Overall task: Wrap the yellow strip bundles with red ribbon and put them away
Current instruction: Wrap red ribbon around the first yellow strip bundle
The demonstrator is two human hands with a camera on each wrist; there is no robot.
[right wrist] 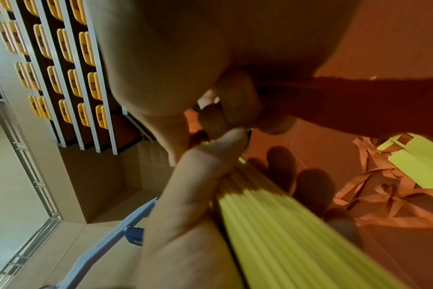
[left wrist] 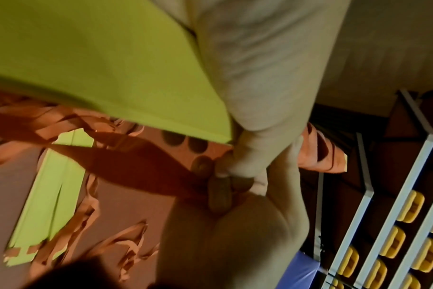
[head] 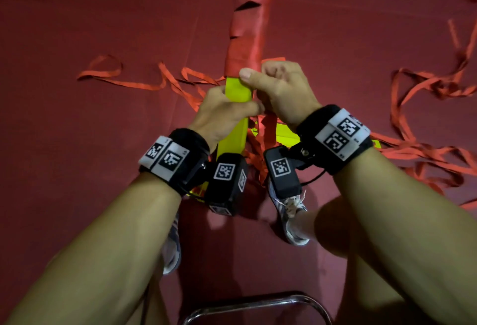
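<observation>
Two hands are winding red ribbon (head: 246, 28) round a long yellow strip bundle (head: 236, 91) above a red floor (head: 77, 28).
The left hand (head: 222, 113) is gripping the bare yellow stretch with curled fingers, likely steadying it. The right hand (head: 278, 87) is pinching the ribbon, its thumb pressing the wrap's near edge, seemingly keeping it taut. The bundle's far part is already covered. Loose ribbons (head: 413, 87) are lying around.

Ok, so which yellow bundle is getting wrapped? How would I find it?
Find the middle of the red floor covering. There the left hand and right hand grip one long yellow strip bundle. Unlike the other yellow bundle lying on the floor, its far part is wound in red ribbon.
</observation>
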